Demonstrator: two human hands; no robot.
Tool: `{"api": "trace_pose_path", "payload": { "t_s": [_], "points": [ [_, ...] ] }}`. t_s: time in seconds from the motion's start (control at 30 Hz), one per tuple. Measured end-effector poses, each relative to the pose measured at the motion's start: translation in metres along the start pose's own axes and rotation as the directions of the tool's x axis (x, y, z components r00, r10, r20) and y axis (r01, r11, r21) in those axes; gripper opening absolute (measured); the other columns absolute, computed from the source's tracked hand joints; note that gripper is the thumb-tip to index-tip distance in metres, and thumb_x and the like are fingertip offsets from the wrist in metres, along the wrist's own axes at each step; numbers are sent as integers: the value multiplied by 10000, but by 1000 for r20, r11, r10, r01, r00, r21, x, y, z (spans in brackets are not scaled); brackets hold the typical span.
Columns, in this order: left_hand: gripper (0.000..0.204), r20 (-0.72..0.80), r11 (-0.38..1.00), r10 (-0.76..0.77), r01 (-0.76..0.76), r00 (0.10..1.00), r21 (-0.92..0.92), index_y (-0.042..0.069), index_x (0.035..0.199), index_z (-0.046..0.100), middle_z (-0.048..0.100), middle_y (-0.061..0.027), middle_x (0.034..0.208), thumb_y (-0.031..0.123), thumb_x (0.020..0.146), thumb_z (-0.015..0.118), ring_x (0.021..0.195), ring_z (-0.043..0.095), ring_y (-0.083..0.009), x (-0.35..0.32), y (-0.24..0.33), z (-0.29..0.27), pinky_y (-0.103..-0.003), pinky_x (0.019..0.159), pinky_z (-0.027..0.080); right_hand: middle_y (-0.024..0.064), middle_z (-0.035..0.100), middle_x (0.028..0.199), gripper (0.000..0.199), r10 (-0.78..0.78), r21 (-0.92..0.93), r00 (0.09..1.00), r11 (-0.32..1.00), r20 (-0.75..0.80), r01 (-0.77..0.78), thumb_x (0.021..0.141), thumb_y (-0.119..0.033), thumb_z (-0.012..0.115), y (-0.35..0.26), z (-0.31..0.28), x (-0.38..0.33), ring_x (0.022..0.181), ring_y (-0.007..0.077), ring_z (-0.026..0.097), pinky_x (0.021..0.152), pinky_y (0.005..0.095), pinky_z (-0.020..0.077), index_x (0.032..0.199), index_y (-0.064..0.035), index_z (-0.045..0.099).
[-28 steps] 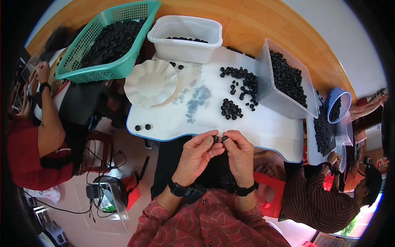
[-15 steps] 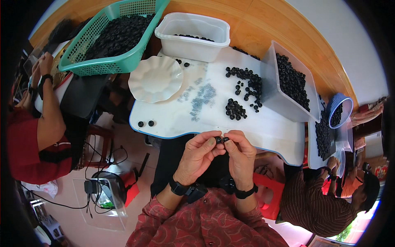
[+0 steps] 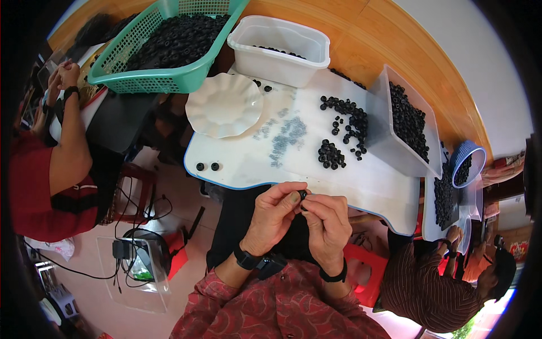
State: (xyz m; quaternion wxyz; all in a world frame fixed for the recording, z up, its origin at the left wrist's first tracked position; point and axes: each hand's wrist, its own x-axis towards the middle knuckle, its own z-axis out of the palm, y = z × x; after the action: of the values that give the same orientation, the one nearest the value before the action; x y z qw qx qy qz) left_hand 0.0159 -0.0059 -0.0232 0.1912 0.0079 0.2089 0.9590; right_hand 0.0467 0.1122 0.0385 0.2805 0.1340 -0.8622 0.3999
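Note:
Just off the table's front edge, my two hands meet at their fingertips. My left hand [image 3: 272, 217] pinches a small black round part [image 3: 302, 195] between thumb and fingers. My right hand [image 3: 328, 226] is closed against the lower side of the same part, its fingertips hiding some of it. Beyond the hands, a small cluster of similar black round parts [image 3: 331, 154] lies on the white table [image 3: 248, 164]. A looser group [image 3: 355, 117] spreads behind that cluster. Two single black parts [image 3: 207, 166] sit by the table's left front corner.
A white scalloped plate [image 3: 223, 106] lies at the table's left. Behind stand a green basket [image 3: 186, 85] heaped with black parts and a white tub [image 3: 276, 65]. A clear bin [image 3: 389, 138] of parts stands right. People work at both sides; a red stool [image 3: 361, 271] is near my right arm.
The black pieces at my fingertips, seen side by side before, are now together and mostly covered. My right hand has turned inward over them. The whole view has shifted slightly.

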Motion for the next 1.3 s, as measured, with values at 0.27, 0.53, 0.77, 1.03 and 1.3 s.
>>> {"api": "trace_pose_path", "payload": {
  "t_s": [0.27, 0.53, 0.77, 1.03, 1.3],
  "points": [
    [222, 46, 1000, 26, -25, 999, -14, 1, 1171, 627, 663, -108, 1092, 55, 960, 586, 961, 629, -150, -2, 3, -2, -286, 855, 523, 92, 674, 981, 174, -5, -12, 1000, 1000, -1, 5, 801, 6, 723, -5, -1, 0, 859, 254, 600, 759, 326, 482, 969, -29, 690],
    [205, 69, 993, 86, -91, 994, 68, 0, 1152, 635, 659, -101, 1088, 38, 957, 586, 964, 617, -142, -1, 1, -1, -269, 856, 509, 101, 670, 977, 161, -99, -79, 994, 992, 54, 103, 791, 10, 722, -5, -2, 3, 844, 261, 606, 728, 335, 493, 942, -22, 676],
    [218, 127, 806, 250, -279, 960, 522, -20, 1170, 628, 658, -81, 1028, 16, 963, 571, 916, 619, -112, -1, 1, -6, -251, 820, 529, 136, 647, 937, 201, 31, -38, 991, 999, 131, -26, 812, 28, 686, -3, -5, 4, 820, 285, 605, 710, 352, 497, 1000, -4, 622],
    [250, 11, 997, -26, 27, 1000, -67, -11, 1204, 601, 657, -80, 1008, 86, 976, 571, 855, 627, -135, -2, 2, -7, -290, 787, 545, 59, 655, 987, 115, 401, 483, 902, 765, 161, -426, 952, -16, 587, 0, 4, 0, 925, 112, 616, 816, 247, 503, 1059, 18, 610],
    [255, 31, 977, -87, 91, 996, -191, -27, 1199, 603, 664, -89, 985, 86, 972, 576, 837, 633, -138, -2, 2, -6, -290, 770, 547, 49, 590, 1033, 129, 459, 621, 882, 661, 109, -421, 916, 14, 622, 16, 10, -5, 933, 125, 593, 840, 240, 476, 1041, 19, 657]
  ]
}}
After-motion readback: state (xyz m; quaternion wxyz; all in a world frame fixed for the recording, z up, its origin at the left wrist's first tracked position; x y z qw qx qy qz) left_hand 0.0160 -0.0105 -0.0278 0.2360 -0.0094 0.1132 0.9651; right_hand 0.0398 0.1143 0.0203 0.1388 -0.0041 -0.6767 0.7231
